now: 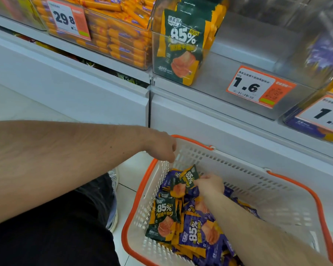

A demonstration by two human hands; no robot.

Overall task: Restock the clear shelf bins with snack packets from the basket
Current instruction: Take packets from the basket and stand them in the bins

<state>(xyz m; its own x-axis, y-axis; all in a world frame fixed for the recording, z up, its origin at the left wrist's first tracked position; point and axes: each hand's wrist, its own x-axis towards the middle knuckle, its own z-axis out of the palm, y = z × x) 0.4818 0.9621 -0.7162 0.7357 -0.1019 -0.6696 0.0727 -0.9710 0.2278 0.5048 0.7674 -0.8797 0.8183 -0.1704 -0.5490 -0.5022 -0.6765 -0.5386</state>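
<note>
A white basket (pixel 244 169) with an orange rim sits on the floor below the shelf, holding several green and purple snack packets. My right hand (pixel 210 184) reaches into it and pinches a green "85%" packet (pixel 189 176) lifted above the pile. Another green packet (pixel 163 219) and purple packets (pixel 198 233) lie beneath. My left hand (pixel 161 148) curls over the basket's near-left rim corner, hiding it. Above, a clear shelf bin (pixel 211 77) holds a row of upright green packets (pixel 181 45) at its left side.
A 1.6 price label (pixel 258 87) is on the bin front. Left of it stands a bin of orange sausage sticks (pixel 119 41) with a 29.8 tag (pixel 67 20). At the right is a bin of purple packets (pixel 323 54). My dark-trousered leg (pixel 65 227) is beside the basket.
</note>
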